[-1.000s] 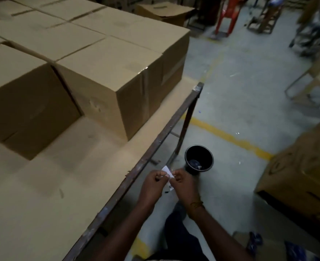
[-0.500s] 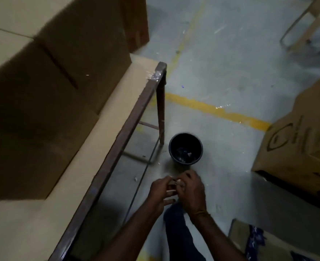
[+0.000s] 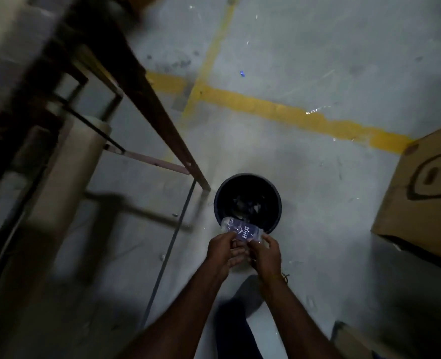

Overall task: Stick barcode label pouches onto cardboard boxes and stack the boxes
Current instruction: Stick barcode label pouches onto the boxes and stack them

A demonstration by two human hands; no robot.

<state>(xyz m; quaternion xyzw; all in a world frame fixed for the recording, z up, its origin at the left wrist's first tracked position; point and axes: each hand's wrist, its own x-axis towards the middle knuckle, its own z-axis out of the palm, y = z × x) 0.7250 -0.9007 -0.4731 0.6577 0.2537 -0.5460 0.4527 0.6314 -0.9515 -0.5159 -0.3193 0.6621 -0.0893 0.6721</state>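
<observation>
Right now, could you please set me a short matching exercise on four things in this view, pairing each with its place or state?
Things:
1. label pouch
2. black bucket
3. yellow line
4. cardboard box

Places or states:
A. painted across the grey floor
B. stands on the floor at the right edge, with a dark mark printed on it
C. held between the left hand and the right hand
D. stands on the floor by the foot of the table leg, scraps inside

Pairs: 1-C, 2-D, 3-A, 4-B

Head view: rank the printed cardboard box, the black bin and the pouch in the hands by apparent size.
1. Cardboard box, partly cut off by the frame.
2. Black bin.
3. Pouch, though nearest the camera.
</observation>
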